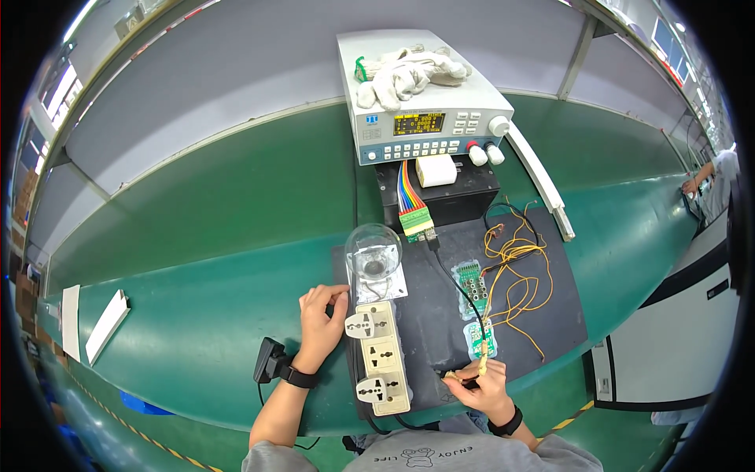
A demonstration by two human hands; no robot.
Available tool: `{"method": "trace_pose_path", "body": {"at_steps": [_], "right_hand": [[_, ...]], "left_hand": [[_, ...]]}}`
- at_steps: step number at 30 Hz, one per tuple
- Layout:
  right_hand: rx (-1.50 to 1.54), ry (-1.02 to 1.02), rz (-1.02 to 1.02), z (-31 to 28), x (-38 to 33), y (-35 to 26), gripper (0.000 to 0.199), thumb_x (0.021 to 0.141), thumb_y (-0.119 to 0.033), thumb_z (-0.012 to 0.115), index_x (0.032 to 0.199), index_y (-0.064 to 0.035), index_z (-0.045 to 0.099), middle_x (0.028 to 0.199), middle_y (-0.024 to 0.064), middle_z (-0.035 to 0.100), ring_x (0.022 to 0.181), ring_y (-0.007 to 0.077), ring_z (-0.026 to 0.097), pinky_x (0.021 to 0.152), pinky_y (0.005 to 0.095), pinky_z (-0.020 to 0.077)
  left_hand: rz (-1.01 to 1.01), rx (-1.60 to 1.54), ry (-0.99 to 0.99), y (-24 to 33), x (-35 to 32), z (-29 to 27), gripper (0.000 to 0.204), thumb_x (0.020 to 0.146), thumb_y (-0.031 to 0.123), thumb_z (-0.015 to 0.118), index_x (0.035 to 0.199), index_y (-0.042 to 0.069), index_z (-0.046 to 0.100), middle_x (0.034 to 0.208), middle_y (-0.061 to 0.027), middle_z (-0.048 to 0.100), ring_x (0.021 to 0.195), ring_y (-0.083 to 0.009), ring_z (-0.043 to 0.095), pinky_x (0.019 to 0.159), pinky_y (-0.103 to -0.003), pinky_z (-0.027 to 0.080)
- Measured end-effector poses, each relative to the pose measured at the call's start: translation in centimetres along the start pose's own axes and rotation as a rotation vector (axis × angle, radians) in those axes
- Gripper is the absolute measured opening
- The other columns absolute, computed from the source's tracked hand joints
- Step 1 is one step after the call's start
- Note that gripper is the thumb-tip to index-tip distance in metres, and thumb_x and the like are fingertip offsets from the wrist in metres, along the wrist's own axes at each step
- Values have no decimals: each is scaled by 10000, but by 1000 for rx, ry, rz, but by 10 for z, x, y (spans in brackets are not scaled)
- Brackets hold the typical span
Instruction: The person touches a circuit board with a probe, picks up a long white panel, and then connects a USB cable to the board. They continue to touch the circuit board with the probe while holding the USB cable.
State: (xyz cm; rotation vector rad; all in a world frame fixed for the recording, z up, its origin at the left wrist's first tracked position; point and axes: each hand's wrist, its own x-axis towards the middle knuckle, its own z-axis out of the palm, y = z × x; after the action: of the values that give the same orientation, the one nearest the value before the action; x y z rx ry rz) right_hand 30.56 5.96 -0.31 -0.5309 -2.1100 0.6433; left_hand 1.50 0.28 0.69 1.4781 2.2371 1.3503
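Observation:
My left hand (318, 326) rests on the green bench beside the cream power strip (381, 354), its fingers loosely bent, apart from the thumb and holding nothing. Close to those fingertips is a clear glass bulb (374, 248) on a foil-like square base. My right hand (485, 391) is closed at the near edge of the black mat, pinching a cable (484, 350) whose end section is wrapped in yellowish material. From there the black cord curves up to a small board (417, 226) with a rainbow ribbon cable. Fingers partly hide what they pinch. Two green circuit boards (473, 287) lie just beyond.
A bench instrument (429, 118) with a lit display stands at the back, white gloves (413, 76) on top. Tangled yellow wires (515, 252) lie right of the boards. A black adapter (271, 360) sits by my left wrist. Far right, another person's hand (692, 186) is visible.

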Motion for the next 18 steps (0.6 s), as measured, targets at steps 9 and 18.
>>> {"method": "trace_pose_path", "body": {"at_steps": [9,18], "right_hand": [[-2,6,29,1,0,-1,252,626,-152,836,682,-58,609,538,8,569,423,169,530,411,270,386],[-9,9,5,1,-2,2,249,630,-160,836,687,-59,615,512,1,547,412,167,513,410,267,371]], "left_hand": [[-15,-7,-2,1,0,0,92,838,103,597,893,61,658,719,-28,549,710,-172,518,781,-321,336],[0,0,3,1,0,1,93,843,107,597,899,62,656,715,-26,546,708,-171,516,782,-320,338]]}}
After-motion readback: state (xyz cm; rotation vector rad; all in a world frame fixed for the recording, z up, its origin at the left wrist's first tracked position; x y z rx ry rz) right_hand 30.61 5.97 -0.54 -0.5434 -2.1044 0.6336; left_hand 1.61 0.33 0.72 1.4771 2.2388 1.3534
